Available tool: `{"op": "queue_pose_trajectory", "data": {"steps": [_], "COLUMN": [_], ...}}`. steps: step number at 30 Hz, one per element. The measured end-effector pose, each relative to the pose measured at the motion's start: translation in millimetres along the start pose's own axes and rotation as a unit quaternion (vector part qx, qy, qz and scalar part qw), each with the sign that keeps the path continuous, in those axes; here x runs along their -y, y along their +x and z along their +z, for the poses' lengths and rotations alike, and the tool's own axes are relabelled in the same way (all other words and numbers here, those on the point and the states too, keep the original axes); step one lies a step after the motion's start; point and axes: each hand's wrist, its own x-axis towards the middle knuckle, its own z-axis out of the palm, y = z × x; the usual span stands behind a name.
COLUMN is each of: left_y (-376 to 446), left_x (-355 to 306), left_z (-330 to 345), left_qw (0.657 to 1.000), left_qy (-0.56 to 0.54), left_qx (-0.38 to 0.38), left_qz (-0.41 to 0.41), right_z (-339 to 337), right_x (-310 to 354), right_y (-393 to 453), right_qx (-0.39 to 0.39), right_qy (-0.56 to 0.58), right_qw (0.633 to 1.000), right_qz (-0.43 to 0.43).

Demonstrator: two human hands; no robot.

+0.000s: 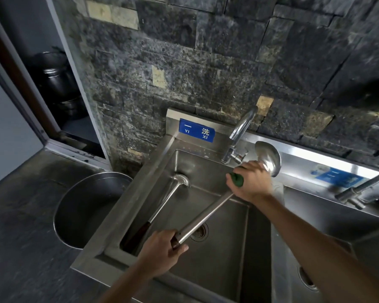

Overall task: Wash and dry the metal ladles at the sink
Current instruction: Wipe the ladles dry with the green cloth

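A long metal ladle [206, 220] stretches diagonally over the steel sink [153, 167]. My left hand [162, 251] grips its dark handle end near the drain. Its bowl [268, 157] is raised by the faucet [241, 132]. My right hand [252, 182] holds a green scrubber [237, 179] against the ladle's neck just below the bowl. A second ladle [162, 204] with a dark wooden handle lies in the sink along its left wall, bowl toward the back. No water runs from the faucet.
A large round steel basin [83, 206] sits in the dark counter to the left. A second sink compartment [319, 235] with its own tap [359, 191] lies to the right. A stone wall stands behind. Dark pots [57, 82] stand in an opening at the far left.
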Motion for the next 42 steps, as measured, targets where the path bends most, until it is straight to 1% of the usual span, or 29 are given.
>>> {"op": "queue_pose_trajectory", "data": {"steps": [1, 2, 3, 5, 7, 8, 9, 10, 12, 13, 15, 17, 19, 22, 24, 25, 26, 27, 29, 30, 32, 34, 36, 39, 42], "left_y": [1.1, 5.0, 8.7, 16.5, 25.5, 29.6, 31.8, 30.3, 24.2, 22.2, 15.3, 10.4, 5.2, -0.4, -2.5, 0.1, 5.1, 8.7, 17.9, 21.4, 21.8, 18.8, 12.7, 2.2, -9.3], "left_x": [-1.5, -5.0, -6.9, -9.9, -5.0, 1.1, 3.8, 1.8, -9.9, -13.5, -18.7, -16.8, -10.3, -0.9, -3.6, -8.6, -14.1, -20.5, -29.1, -31.3, -35.4, -42.5, -47.9, -49.3, -46.4], "left_z": [-3.6, -8.2, -9.0, -6.9, 2.3, 7.2, 7.5, 0.0, -17.1, -20.6, -28.9, -33.4, -38.9, -45.2, -45.9, -45.6, -42.7, -41.4, -34.3, -32.3, -27.2, -29.1, -31.8, -37.9, -49.6], "left_qw": [1.000, 1.000, 1.000, 0.999, 0.997, 0.996, 0.995, 0.997, 0.998, 0.997, 0.993, 0.992, 0.995, 0.996, 0.996, 0.996, 0.996, 0.995, 0.993, 0.993, 0.992, 0.992, 0.992, 0.985, 0.981], "left_qy": [0.005, 0.010, 0.014, 0.035, 0.070, 0.074, 0.065, 0.036, -0.020, -0.047, -0.084, -0.086, -0.072, -0.049, -0.035, -0.033, -0.030, -0.027, -0.015, -0.016, -0.030, -0.036, -0.086, -0.151, -0.155], "left_qx": [-0.007, -0.011, -0.015, -0.035, -0.024, -0.027, -0.048, -0.047, -0.050, -0.062, -0.087, -0.088, -0.072, -0.059, -0.060, -0.063, -0.067, -0.066, -0.067, -0.053, -0.025, -0.003, 0.024, 0.058, 0.095], "left_qz": [-0.001, -0.002, 0.004, 0.012, 0.031, 0.046, 0.054, 0.048, 0.026, 0.018, 0.017, 0.018, 0.022, 0.040, 0.049, 0.051, 0.058, 0.064, 0.093, 0.108, 0.123, 0.118, 0.088, 0.065, 0.064], "right_z": [-0.4, 1.2, 3.3, 11.3, 17.4, 18.1, 18.2, 17.6, 14.1, 13.0, 7.8, -1.0, -17.8, -35.4, -36.9, -34.2, -32.8, -28.7, -15.9, -14.0, -13.7, -16.4, -18.7, -33.0, -63.6], "right_x": [15.5, 35.4, 59.8, 114.2, 153.9, 162.4, 163.3, 159.4, 141.6, 130.2, 104.2, 68.3, 27.2, -14.1, -5.2, 10.5, 33.5, 60.7, 112.5, 130.1, 135.7, 113.3, 81.7, 32.7, -26.3], "right_y": [-6.8, -14.6, -23.8, -45.7, -61.8, -62.8, -59.8, -53.9, -40.1, -31.2, -9.7, 17.5, 43.6, 54.3, 36.0, 22.8, 7.1, -9.5, -45.6, -58.3, -66.2, -64.6, -57.1, -33.5, 1.4], "right_qx": [-0.019, -0.035, -0.034, -0.035, -0.079, -0.106, -0.134, -0.157, -0.176, -0.181, -0.179, -0.162, -0.145, -0.127, -0.142, -0.155, -0.161, -0.160, -0.149, -0.142, -0.133, -0.125, -0.114, -0.114, -0.086], "right_qy": [0.016, 0.037, 0.062, 0.107, 0.147, 0.158, 0.159, 0.156, 0.141, 0.129, 0.103, 0.059, 0.017, -0.035, -0.013, 0.012, 0.040, 0.069, 0.114, 0.132, 0.140, 0.115, 0.077, -0.001, -0.074], "right_qw": [1.000, 0.999, 0.998, 0.992, 0.981, 0.975, 0.968, 0.960, 0.945, 0.941, 0.942, 0.955, 0.969, 0.980, 0.985, 0.985, 0.984, 0.981, 0.969, 0.962, 0.951, 0.937, 0.918, 0.921, 0.937], "right_qz": [0.014, 0.011, -0.001, -0.051, -0.097, -0.118, -0.141, -0.170, -0.236, -0.257, -0.265, -0.241, -0.200, -0.148, -0.097, -0.073, -0.069, -0.087, -0.160, -0.191, -0.240, -0.306, -0.371, -0.372, -0.331]}}
